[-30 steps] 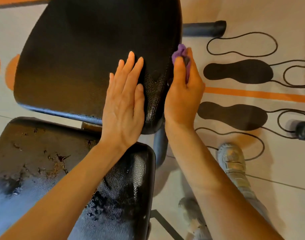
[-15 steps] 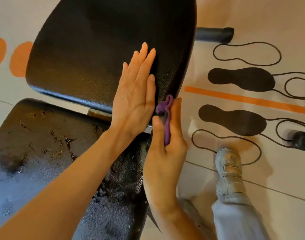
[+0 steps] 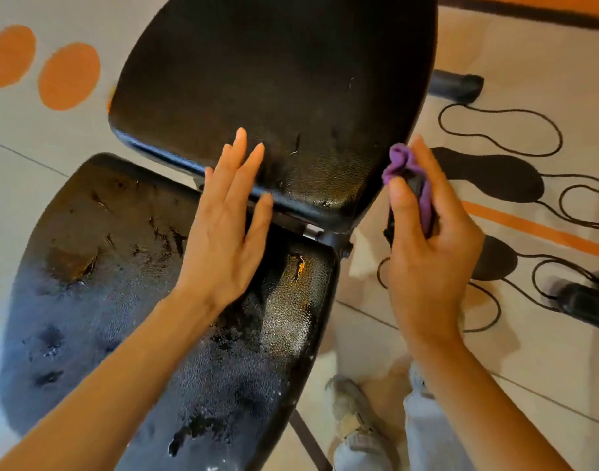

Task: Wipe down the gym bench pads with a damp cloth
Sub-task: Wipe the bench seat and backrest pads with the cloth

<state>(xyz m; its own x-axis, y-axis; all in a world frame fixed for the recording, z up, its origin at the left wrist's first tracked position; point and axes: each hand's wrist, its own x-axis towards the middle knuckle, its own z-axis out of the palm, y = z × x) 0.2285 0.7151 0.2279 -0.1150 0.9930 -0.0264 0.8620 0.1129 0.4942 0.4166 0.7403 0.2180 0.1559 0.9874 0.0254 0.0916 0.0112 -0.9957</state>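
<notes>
We see the left hand (image 3: 223,232) flat, fingers straight, over the back pad (image 3: 291,79); the right hand (image 3: 427,246) grips the purple cloth (image 3: 405,168) beside its edge.

The floor (image 3: 515,351) is pale with 2 orange dots (image 3: 68,76) far on the left. On the right are 2 black shoe prints (image 3: 488,176), loopy black lines (image 3: 498,132) and an orange stripe (image 3: 536,227). A grey shoe (image 3: 354,416) stands near the bottom.
</notes>
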